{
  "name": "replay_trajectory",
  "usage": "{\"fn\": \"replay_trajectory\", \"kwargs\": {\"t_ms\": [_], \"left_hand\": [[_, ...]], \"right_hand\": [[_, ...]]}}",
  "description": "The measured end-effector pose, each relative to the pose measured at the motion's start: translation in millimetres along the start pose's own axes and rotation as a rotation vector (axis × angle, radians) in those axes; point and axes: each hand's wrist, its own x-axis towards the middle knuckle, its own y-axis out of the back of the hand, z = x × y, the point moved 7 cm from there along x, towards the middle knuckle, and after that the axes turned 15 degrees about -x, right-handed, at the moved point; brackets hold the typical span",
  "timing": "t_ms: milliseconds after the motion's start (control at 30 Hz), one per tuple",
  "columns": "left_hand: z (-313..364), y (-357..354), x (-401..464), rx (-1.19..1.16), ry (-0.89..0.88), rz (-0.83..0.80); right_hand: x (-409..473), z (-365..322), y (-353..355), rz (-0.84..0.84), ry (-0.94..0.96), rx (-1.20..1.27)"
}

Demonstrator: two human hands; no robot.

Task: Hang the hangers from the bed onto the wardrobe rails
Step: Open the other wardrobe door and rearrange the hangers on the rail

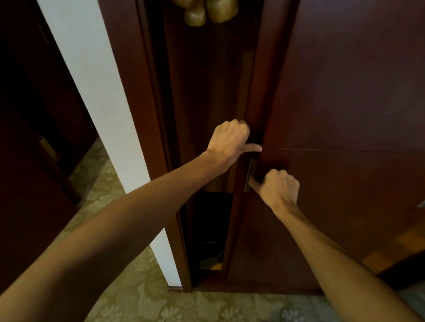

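Left hand [228, 141] curled round the wardrobe door [356, 124] edge, right hand [278, 188] hooked in its handle [250, 174], arms outstretched.

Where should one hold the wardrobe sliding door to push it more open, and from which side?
Probably at the recessed metal handle by the wardrobe door's left edge, or around that edge itself. Come from the open gap on the left: the panel is flat, so only the recess and edge offer purchase. The right hand hooks the handle; the left hand curls around the edge.
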Motion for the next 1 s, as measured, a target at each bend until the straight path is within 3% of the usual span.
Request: {"fn": "replay_trajectory", "kwargs": {"t_ms": [367, 1000], "left_hand": [[55, -21, 24, 0.011, -0.044, -0.043], [144, -64, 69, -0.124, 0.073, -0.093]], "right_hand": [[6, 56, -4, -0.018, 0.014, 0.004], [24, 169, -14, -0.036, 0.034, -0.024]]}}
